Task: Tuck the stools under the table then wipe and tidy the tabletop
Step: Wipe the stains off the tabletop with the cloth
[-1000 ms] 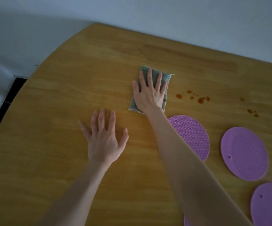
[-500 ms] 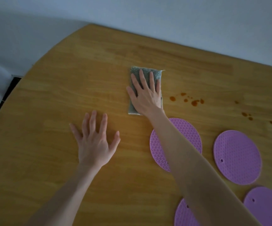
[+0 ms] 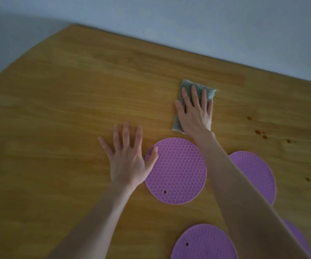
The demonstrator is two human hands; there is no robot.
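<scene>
1. My right hand (image 3: 194, 112) lies flat with fingers spread, pressing a folded grey cloth (image 3: 197, 88) onto the wooden tabletop (image 3: 76, 90); it grips nothing, only pushes down.
2. My left hand (image 3: 127, 159) rests flat and loose on the bare wood, fingers fanned, its thumb tip touching the rim of a round purple mat (image 3: 177, 171).
3. That mat sits between my two forearms.
4. A second purple mat (image 3: 259, 171) lies right of my right forearm, partly hidden by it, and a third (image 3: 203, 242) lies nearer me.
5. Small brown spots (image 3: 263, 134) dot the wood right of the cloth.
6. No stools are in view.
</scene>
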